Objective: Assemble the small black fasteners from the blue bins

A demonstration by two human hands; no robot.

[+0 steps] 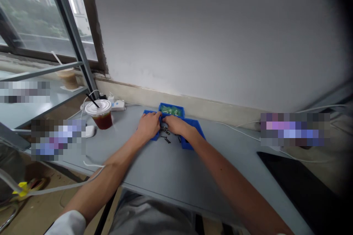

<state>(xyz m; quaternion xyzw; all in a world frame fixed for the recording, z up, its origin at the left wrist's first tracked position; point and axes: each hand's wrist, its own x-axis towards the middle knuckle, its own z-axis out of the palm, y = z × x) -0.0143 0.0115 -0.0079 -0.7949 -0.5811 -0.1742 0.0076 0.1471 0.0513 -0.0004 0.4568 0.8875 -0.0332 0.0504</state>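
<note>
My left hand (149, 124) lies over the left blue bin (156, 137), its fingers bent around the bin's far inner edge. Close to it, my right hand (176, 124) reaches in from the right with curled fingers pointing left. Its fingertips are partly hidden, and whatever is in them cannot be made out. Below the fingers, dark small screws (165, 130) lie in a loose heap on the grey table, with a few longer screws (167, 140) nearer me. A back blue bin (171, 105) holds green-looking small packets. Under my right forearm stands the right blue bin (199, 127), its contents mostly hidden.
A lidded cup of dark red drink (102, 119) with a black straw stands left, near a white power strip (118, 105). A white cable (237, 127) runs along the wall side. At right lies a flat black panel (298, 187). A metal shelf frame (82, 57) rises at left.
</note>
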